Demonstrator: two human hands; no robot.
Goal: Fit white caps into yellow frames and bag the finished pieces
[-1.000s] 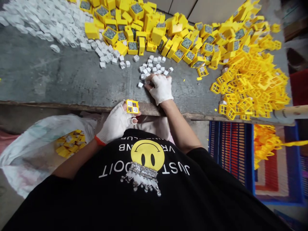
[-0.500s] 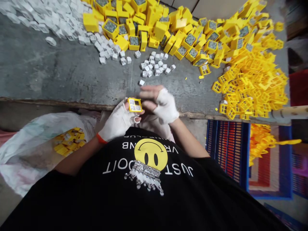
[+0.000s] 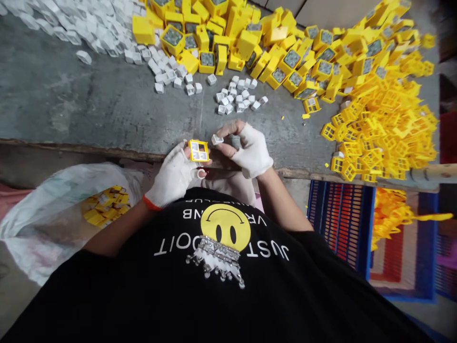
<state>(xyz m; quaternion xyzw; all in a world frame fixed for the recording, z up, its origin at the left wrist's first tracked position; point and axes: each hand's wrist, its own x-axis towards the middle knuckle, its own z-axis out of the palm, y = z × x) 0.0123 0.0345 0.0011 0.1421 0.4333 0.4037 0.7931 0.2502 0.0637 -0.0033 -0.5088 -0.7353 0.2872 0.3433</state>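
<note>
A yellow plastic frame [image 3: 207, 148] with four square openings sits in the fingers of my left hand [image 3: 174, 174], close to the table's front edge. White caps fill three of its openings; the upper right one shows dark. Just right of the frame, my right hand [image 3: 250, 148] pinches a small white cap [image 3: 217, 139] between thumb and fingertips, apart from the frame. Both hands wear white fingerless gloves. Beyond them a small group of loose white caps [image 3: 241, 97] lies on the grey table [image 3: 135, 109].
White caps [image 3: 85, 28] are heaped at the back left. Yellow boxes [image 3: 246, 45] with grey faces line the back. Empty yellow frames [image 3: 389, 124] pile up at the right. Below the table stand a plastic bag [image 3: 39, 224] with yellow pieces and a blue crate [image 3: 403, 295].
My right hand has picked up the single white cap near the table's front and drawn it toward the frame. My left hand keeps holding the frame. The view has shifted slightly.
</note>
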